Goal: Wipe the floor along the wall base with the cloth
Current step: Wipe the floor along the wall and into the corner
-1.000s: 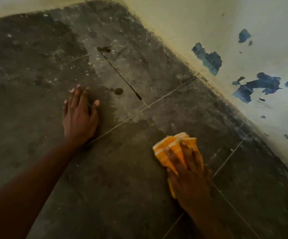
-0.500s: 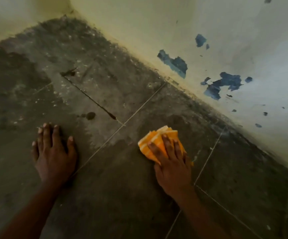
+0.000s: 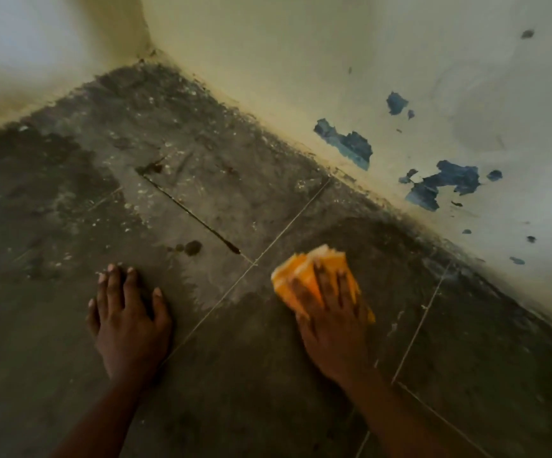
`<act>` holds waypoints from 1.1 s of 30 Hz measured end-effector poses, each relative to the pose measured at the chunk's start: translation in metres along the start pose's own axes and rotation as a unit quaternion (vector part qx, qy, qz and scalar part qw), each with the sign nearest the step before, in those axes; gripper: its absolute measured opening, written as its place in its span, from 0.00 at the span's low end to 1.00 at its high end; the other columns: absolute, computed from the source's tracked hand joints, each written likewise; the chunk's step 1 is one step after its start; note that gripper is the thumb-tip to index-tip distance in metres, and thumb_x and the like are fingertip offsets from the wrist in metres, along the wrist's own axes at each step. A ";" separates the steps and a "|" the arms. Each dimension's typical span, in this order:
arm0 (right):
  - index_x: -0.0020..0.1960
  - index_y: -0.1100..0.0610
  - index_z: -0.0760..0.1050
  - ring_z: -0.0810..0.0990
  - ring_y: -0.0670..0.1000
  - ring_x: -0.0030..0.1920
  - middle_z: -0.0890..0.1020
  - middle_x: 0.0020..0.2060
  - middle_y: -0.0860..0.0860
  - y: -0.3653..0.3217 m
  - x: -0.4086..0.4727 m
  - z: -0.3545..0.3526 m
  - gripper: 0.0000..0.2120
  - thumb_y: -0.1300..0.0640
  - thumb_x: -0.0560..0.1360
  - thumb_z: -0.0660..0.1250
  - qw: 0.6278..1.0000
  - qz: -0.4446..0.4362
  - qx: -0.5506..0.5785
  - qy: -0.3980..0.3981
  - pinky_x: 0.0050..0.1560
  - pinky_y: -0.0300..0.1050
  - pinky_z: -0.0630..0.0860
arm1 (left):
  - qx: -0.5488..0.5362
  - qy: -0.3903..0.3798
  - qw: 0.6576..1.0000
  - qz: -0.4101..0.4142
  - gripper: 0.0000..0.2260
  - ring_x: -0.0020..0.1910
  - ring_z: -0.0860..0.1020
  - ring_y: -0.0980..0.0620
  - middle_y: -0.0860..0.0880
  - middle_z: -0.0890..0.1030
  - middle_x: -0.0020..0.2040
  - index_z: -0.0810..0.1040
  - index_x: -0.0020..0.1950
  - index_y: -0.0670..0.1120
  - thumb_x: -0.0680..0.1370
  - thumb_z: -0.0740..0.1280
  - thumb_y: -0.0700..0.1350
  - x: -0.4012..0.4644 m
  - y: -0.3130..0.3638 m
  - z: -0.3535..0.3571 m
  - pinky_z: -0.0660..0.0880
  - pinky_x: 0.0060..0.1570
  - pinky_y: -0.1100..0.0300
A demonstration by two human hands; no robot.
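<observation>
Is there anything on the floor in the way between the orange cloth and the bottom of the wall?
Nothing solid shows there. The right hand presses the cloth flat on the floor, and between it and the wall base lie only dark grime and pale specks, the dirt that needs wiping.

The cloth (image 3: 314, 276) is pressed flat onto the floor (image 3: 251, 391) under the fingers of the right hand (image 3: 330, 312). To the left of that grip, across a tile joint (image 3: 235, 285), the left hand (image 3: 129, 319) is laid flat on the floor. Beyond and to the right of the grip the wall base (image 3: 383, 200) is found, with the corner (image 3: 149, 57) set far beyond, to the left.
</observation>
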State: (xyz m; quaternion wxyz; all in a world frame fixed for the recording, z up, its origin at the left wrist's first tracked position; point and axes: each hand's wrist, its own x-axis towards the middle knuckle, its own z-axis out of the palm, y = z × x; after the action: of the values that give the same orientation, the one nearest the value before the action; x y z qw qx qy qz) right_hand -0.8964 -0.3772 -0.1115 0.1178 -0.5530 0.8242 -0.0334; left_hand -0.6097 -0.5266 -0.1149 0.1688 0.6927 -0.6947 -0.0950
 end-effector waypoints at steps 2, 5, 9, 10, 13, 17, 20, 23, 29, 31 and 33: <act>0.81 0.32 0.49 0.54 0.62 0.82 0.52 0.84 0.50 0.012 -0.034 0.001 0.31 0.35 0.79 0.52 0.999 -0.002 -0.027 -0.026 0.73 0.74 0.60 | -0.003 -0.004 1.000 0.001 0.29 0.84 0.56 0.45 0.44 0.61 0.83 0.67 0.79 0.45 0.82 0.55 0.58 0.000 -0.002 -0.001 0.52 0.81 0.42; 0.81 0.34 0.41 0.51 0.63 0.82 0.47 0.84 0.52 0.049 0.000 -0.009 0.33 0.32 0.79 0.48 0.992 0.118 -0.036 0.005 0.76 0.76 0.55 | -0.001 0.008 1.000 0.005 0.28 0.84 0.56 0.45 0.44 0.61 0.83 0.67 0.79 0.45 0.82 0.56 0.58 0.000 -0.002 0.001 0.52 0.81 0.43; 0.80 0.35 0.34 0.39 0.66 0.82 0.39 0.84 0.53 0.018 0.120 -0.019 0.33 0.33 0.82 0.49 0.968 0.244 0.054 0.026 0.78 0.74 0.46 | 0.020 0.021 1.000 0.013 0.28 0.83 0.57 0.43 0.42 0.63 0.83 0.68 0.78 0.44 0.82 0.57 0.56 0.000 -0.006 0.010 0.54 0.79 0.42; 0.81 0.38 0.34 0.38 0.65 0.82 0.38 0.84 0.53 0.001 0.129 -0.017 0.35 0.33 0.82 0.49 0.971 0.232 0.053 0.021 0.78 0.74 0.46 | 0.022 0.021 0.999 0.010 0.28 0.83 0.58 0.43 0.42 0.63 0.83 0.68 0.78 0.44 0.82 0.57 0.56 -0.001 -0.005 0.012 0.54 0.79 0.42; 0.83 0.39 0.42 0.42 0.65 0.83 0.43 0.84 0.54 -0.057 0.079 0.001 0.34 0.34 0.81 0.47 0.998 0.053 -0.018 0.014 0.78 0.73 0.51 | 0.023 0.017 1.000 0.001 0.28 0.82 0.60 0.42 0.42 0.65 0.82 0.69 0.77 0.43 0.81 0.56 0.56 0.000 -0.003 0.005 0.57 0.79 0.40; 0.80 0.33 0.56 0.57 0.62 0.82 0.55 0.84 0.49 -0.052 -0.021 0.003 0.33 0.31 0.77 0.56 0.997 -0.067 -0.037 -0.009 0.71 0.71 0.64 | 0.011 0.001 1.000 -0.011 0.28 0.82 0.60 0.43 0.44 0.64 0.82 0.69 0.78 0.43 0.81 0.56 0.56 0.004 0.002 -0.002 0.59 0.78 0.40; 0.81 0.35 0.53 0.58 0.66 0.81 0.53 0.84 0.53 -0.019 0.009 -0.003 0.32 0.29 0.79 0.44 0.997 0.001 -0.079 -0.002 0.72 0.74 0.62 | 0.018 -0.010 1.000 -0.004 0.28 0.83 0.57 0.44 0.44 0.63 0.83 0.67 0.79 0.44 0.82 0.56 0.56 0.006 -0.002 0.000 0.57 0.79 0.41; 0.80 0.32 0.34 0.43 0.68 0.82 0.42 0.84 0.54 -0.052 0.070 0.001 0.32 0.30 0.79 0.40 0.994 0.108 -0.020 -0.001 0.78 0.74 0.47 | 0.020 -0.015 1.000 -0.007 0.27 0.84 0.56 0.45 0.45 0.61 0.83 0.66 0.80 0.45 0.83 0.57 0.56 0.004 -0.006 0.006 0.54 0.80 0.43; 0.81 0.32 0.49 0.51 0.62 0.83 0.51 0.84 0.49 -0.108 0.001 0.014 0.32 0.34 0.80 0.55 0.989 -0.140 -0.055 -0.004 0.75 0.72 0.58 | -0.003 -0.022 1.000 -0.013 0.27 0.84 0.56 0.45 0.45 0.62 0.83 0.68 0.78 0.45 0.81 0.60 0.54 0.004 -0.006 0.002 0.56 0.79 0.43; 0.80 0.31 0.50 0.53 0.60 0.83 0.50 0.84 0.47 -0.084 -0.004 0.005 0.33 0.34 0.78 0.57 0.985 -0.156 -0.067 -0.022 0.75 0.72 0.59 | -0.015 -0.028 0.999 -0.010 0.27 0.84 0.55 0.46 0.46 0.61 0.84 0.68 0.79 0.46 0.81 0.60 0.54 0.004 -0.007 0.000 0.55 0.79 0.44; 0.81 0.33 0.50 0.55 0.63 0.82 0.51 0.84 0.50 -0.070 0.026 0.003 0.32 0.34 0.79 0.54 0.991 -0.105 -0.083 -0.005 0.75 0.74 0.58 | -0.017 -0.029 0.999 -0.002 0.27 0.84 0.54 0.46 0.46 0.60 0.84 0.68 0.79 0.46 0.81 0.59 0.53 0.005 -0.009 0.001 0.54 0.80 0.44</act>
State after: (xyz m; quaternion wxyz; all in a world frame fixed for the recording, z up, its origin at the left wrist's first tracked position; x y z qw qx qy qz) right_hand -0.8420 -0.4273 -0.1057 0.0716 -0.6445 0.7609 0.0252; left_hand -0.6012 -0.5316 -0.1184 0.1598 0.6882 -0.6962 -0.1274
